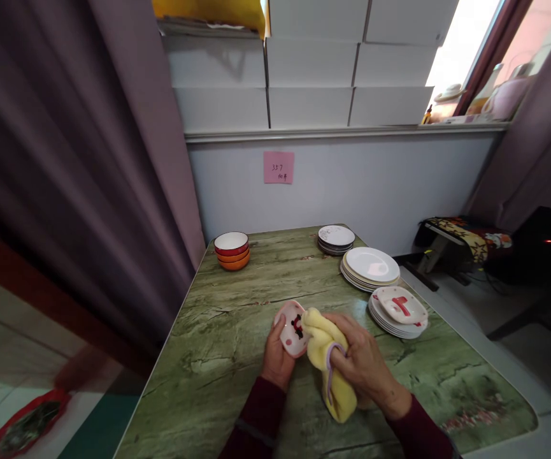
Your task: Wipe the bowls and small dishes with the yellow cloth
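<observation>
My left hand grips a small pink-rimmed dish by its left edge, above the green table. A dark and red figure and pink dots decorate the dish's face. Bunched in my right hand is a yellow cloth with a purple edge. The cloth's upper end touches or overlaps the dish's right side. Its lower end hangs over the table. To the right of my right hand sits a stack of white plates with a patterned dish on top.
Red and orange bowls are stacked at the table's far left. Along the right edge stand a stack of large plates and a stack of smaller ones. A wall with a pink note rises behind; a purple curtain hangs left.
</observation>
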The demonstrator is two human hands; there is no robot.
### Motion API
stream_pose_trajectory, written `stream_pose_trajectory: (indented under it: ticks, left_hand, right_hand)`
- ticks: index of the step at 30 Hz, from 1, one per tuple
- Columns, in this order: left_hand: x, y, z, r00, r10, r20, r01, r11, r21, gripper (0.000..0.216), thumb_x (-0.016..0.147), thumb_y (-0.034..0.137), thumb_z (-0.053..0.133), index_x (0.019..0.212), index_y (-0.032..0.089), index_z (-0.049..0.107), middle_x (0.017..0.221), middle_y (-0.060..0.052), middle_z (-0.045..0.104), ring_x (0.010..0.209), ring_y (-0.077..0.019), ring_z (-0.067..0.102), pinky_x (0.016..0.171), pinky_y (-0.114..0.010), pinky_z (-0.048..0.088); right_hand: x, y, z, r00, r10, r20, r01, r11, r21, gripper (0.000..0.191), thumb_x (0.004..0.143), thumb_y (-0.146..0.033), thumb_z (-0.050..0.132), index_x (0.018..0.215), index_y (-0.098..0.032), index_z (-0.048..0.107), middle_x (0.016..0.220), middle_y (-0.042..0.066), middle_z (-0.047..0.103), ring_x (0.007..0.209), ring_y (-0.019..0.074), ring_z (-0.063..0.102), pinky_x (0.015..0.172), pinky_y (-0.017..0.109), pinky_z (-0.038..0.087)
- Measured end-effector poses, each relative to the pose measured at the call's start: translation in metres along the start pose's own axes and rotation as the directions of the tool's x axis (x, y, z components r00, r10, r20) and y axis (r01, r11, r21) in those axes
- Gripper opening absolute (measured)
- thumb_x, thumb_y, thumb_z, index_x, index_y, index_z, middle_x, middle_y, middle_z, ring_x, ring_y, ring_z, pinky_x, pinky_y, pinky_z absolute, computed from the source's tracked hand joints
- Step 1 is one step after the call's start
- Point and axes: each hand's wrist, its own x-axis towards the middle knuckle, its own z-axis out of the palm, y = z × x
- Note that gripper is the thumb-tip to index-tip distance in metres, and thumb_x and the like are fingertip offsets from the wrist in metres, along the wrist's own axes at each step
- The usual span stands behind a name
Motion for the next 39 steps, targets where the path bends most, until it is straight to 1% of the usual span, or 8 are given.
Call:
stream_pose_trajectory:
  ticks: [5,9,12,19,24,29,35,39]
  left_hand:
    - [0.001,0.007,-0.005,0.992,-0.083,0.099,0.093,0.99,-0.106,0.051,0.092,0.055,0.053,0.113,0.012,0.072,0.109,-0.018,0.077,0.107,-0.0337,0.07,0.101,-0.05,0.048]
    - [0.0,0.005,-0.003,0.976,-0.123,0.177,0.149,0.979,-0.139,0.041,0.099,0.036,0.043,0.11,0.012,0.075,0.113,-0.015,0.077,0.117,-0.0316,0.066,0.112,-0.05,0.038]
    - [-0.006,0.002,0.003,0.969,-0.138,0.206,0.169,0.976,-0.141,0.044,0.1,0.042,0.043,0.113,0.012,0.073,0.113,-0.014,0.077,0.117,-0.0303,0.065,0.113,-0.048,0.037]
    - [-0.013,-0.004,0.013,0.944,-0.231,0.237,0.25,0.967,-0.054,0.062,0.094,0.062,0.045,0.119,0.01,0.07,0.119,-0.017,0.074,0.125,-0.0326,0.059,0.112,-0.046,0.038]
    - [-0.015,-0.008,0.013,0.93,-0.23,0.288,0.235,0.972,0.016,0.05,0.095,0.052,0.053,0.126,0.016,0.067,0.128,-0.012,0.07,0.123,-0.0282,0.061,0.109,-0.04,0.042]
    - [-0.017,-0.012,0.01,0.876,-0.314,0.366,0.293,0.949,0.113,0.056,0.094,0.055,0.053,0.132,0.014,0.064,0.132,-0.015,0.067,0.126,-0.0296,0.058,0.11,-0.041,0.042]
    - [-0.018,-0.012,0.009,0.921,-0.247,0.302,0.229,0.969,0.094,0.056,0.092,0.056,0.056,0.124,0.012,0.069,0.127,-0.015,0.07,0.127,-0.0305,0.058,0.112,-0.041,0.039]
    - [-0.017,-0.013,0.011,0.953,-0.238,0.186,0.225,0.97,0.09,0.056,0.091,0.058,0.056,0.115,0.01,0.072,0.115,-0.016,0.075,0.118,-0.0315,0.064,0.108,-0.043,0.043]
  right_hand:
    - [-0.002,0.007,0.005,0.997,0.049,-0.059,-0.051,0.998,-0.025,0.052,0.077,-0.016,0.052,0.128,-0.022,0.058,0.117,0.007,0.065,0.107,0.0238,0.062,0.093,0.037,0.049]
    - [-0.002,0.014,0.008,0.99,0.045,-0.13,-0.052,0.998,-0.047,0.05,0.079,-0.018,0.052,0.129,-0.022,0.057,0.118,0.007,0.065,0.107,0.0235,0.062,0.093,0.036,0.049]
    - [-0.003,0.018,0.01,0.989,0.053,-0.141,-0.065,0.994,-0.083,0.048,0.08,-0.019,0.052,0.128,-0.022,0.058,0.117,0.007,0.066,0.106,0.024,0.062,0.092,0.036,0.049]
    - [-0.007,0.008,0.012,0.982,0.189,0.018,-0.174,0.934,-0.312,0.048,0.082,-0.018,0.054,0.128,-0.027,0.063,0.12,0.008,0.064,0.093,0.0239,0.066,0.082,0.037,0.051]
    - [0.001,-0.002,0.016,0.999,0.021,0.046,-0.002,0.928,-0.374,0.058,0.077,-0.01,0.055,0.132,-0.031,0.061,0.137,0.007,0.058,0.114,0.0267,0.058,0.097,0.041,0.044]
    - [0.009,0.003,0.023,0.985,0.163,0.061,-0.136,0.937,-0.321,0.053,0.074,-0.011,0.053,0.125,-0.025,0.064,0.128,0.007,0.063,0.111,0.0244,0.06,0.094,0.035,0.045]
    - [0.009,-0.002,0.008,0.938,0.059,0.342,0.024,0.972,-0.235,0.049,0.072,-0.009,0.049,0.114,-0.026,0.068,0.117,0.004,0.067,0.106,0.0207,0.062,0.092,0.03,0.042]
    - [0.006,-0.009,-0.003,0.917,0.133,0.376,0.018,0.928,-0.371,0.043,0.072,-0.009,0.049,0.105,-0.027,0.07,0.106,0.004,0.07,0.098,0.0212,0.065,0.082,0.03,0.042]
